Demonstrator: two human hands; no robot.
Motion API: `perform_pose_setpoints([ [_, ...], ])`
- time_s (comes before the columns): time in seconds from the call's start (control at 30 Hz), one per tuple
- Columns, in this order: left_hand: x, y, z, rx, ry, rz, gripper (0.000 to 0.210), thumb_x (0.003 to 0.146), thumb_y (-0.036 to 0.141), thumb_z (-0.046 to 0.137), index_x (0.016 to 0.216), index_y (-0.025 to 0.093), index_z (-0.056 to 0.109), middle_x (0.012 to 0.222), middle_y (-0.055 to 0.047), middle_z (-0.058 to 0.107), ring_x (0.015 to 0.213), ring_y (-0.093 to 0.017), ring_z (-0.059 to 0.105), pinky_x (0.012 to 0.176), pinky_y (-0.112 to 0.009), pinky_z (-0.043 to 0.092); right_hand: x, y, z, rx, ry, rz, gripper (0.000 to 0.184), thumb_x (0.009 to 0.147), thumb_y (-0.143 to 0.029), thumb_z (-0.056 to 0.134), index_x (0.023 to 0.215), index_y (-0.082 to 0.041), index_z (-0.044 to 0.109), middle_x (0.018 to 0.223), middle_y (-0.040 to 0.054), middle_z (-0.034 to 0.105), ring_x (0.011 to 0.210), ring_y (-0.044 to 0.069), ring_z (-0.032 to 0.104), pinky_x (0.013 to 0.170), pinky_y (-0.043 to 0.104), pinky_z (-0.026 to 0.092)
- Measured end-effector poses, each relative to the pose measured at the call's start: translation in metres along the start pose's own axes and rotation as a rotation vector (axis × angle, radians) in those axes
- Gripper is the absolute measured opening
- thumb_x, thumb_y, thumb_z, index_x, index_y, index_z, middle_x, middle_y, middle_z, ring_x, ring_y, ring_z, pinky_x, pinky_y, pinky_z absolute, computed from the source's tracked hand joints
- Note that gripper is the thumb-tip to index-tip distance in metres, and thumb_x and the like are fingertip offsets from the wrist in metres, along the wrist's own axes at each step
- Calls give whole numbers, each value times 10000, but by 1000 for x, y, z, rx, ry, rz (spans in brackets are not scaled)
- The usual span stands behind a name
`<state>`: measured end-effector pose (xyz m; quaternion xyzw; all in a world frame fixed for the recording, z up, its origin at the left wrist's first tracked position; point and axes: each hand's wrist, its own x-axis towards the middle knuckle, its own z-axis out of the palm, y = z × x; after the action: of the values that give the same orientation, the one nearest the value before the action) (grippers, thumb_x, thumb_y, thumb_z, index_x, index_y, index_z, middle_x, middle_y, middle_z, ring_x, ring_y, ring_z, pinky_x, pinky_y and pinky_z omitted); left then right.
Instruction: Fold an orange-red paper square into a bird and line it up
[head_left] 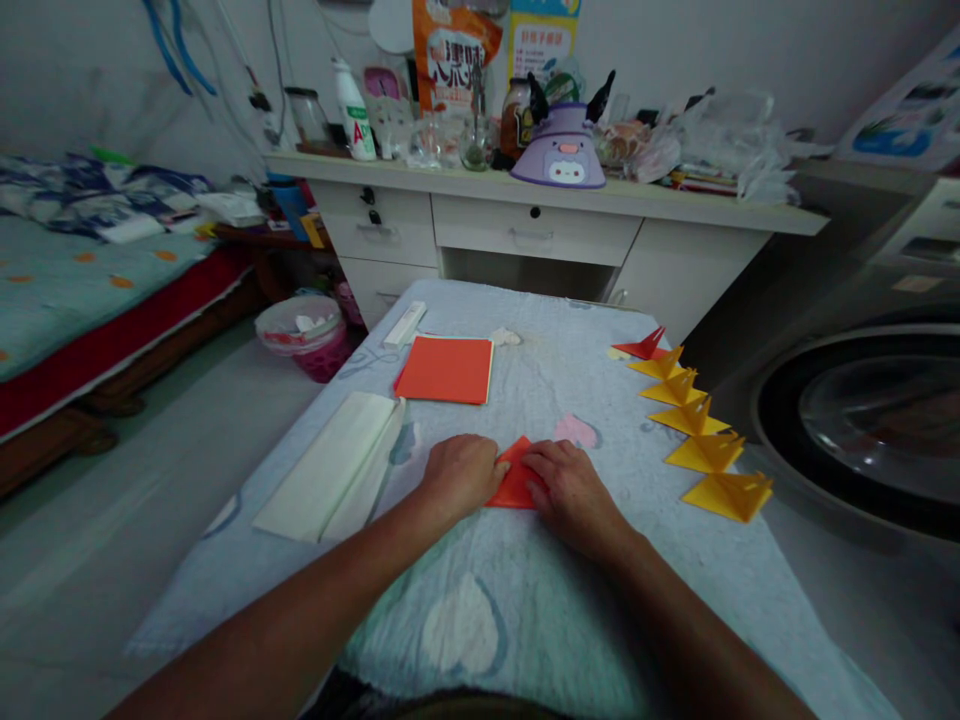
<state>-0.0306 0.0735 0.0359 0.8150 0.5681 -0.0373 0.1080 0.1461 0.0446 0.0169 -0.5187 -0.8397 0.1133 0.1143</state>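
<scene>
A folded piece of orange-red origami paper [516,486] lies on the cloth-covered table in front of me, its tip pointing away. My left hand [463,470] is closed at its left edge, thumb and fingers pressed together on the paper. Over the right side, my right hand [568,487] rests with bent fingers pressing on the paper. Beyond them sits a stack of square origami paper [450,369], orange on top. Along the table's right edge runs a row of folded paper birds, a red one [643,346] at the far end and several yellow ones [709,453] nearer me.
A folded white sheet [330,465] lies left of my left arm, and a small white strip [406,324] lies farther back. Behind the table stands a white cabinet [495,215] crowded with jars and bags. A washing machine [877,400] is at the right, a pink bin [319,350] at the left.
</scene>
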Motion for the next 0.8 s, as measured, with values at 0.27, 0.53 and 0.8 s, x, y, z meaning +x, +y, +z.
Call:
perform_pose_setpoints([
  [0.27,-17,-10,10,77,232,17,220,912,342,538,914,164,667,918,-105,680,916,-261,619,795,-381,468,0,-2,2,-46,5,0,299,856,-170,588,1149,-186,646,1176,83,627,1007,236,506,937,378,376],
  [0.53,-40,-8,38,-23,297,590,201,965,191,468,1106,186,612,1084,-62,674,1043,-208,584,931,-372,434,0,-5,7,-106,56,1,218,892,-261,592,1093,-186,634,1121,95,630,944,243,503,855,377,388],
  [0.8,-50,-31,25,-112,143,555,278,941,363,544,1162,215,623,1293,-65,621,1218,-238,531,1020,-387,396,0,-3,8,-103,39,9,275,872,-227,591,1141,-178,617,1169,106,622,972,259,504,876,394,380],
])
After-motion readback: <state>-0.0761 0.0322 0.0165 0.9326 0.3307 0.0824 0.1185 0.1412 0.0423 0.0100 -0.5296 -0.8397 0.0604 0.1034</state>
